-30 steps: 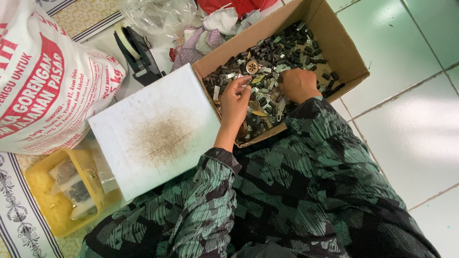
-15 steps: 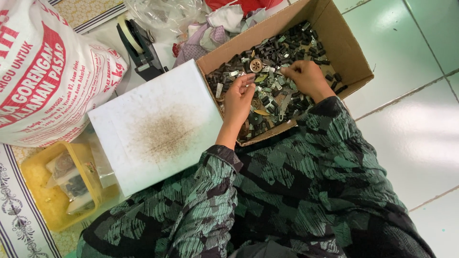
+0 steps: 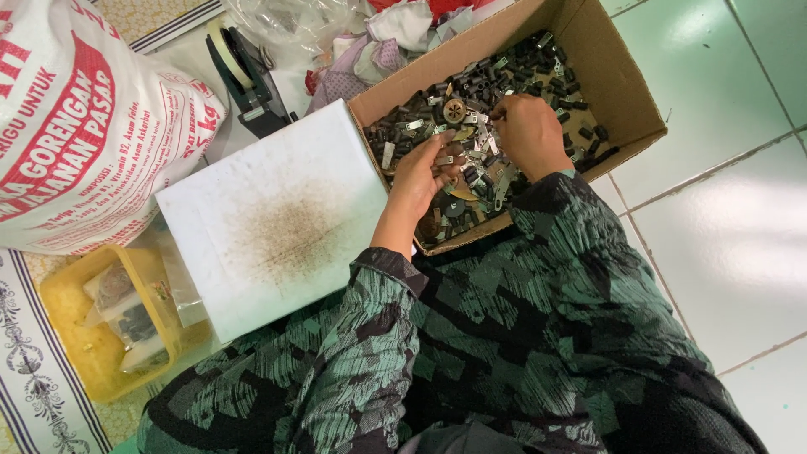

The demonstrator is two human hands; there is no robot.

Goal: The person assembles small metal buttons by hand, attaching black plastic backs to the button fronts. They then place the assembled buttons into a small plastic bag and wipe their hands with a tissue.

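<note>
The person wears a loose long-sleeved garment [image 3: 538,336] of soft woven cloth, printed all over in a broken, blocky pattern of muted green, grey-green and black. It fills the lower middle and lower right of the frame. The patches are irregular and angular, some striped with fine dark lines, so the cloth reads almost like camouflage. Each sleeve ends in a plain hem at the wrist, the one near the frame's centre rimmed with a dark band. Beyond the cuffs the left hand [image 3: 420,181] and the right hand [image 3: 530,134] are bare, without gloves, rings or a watch.
</note>
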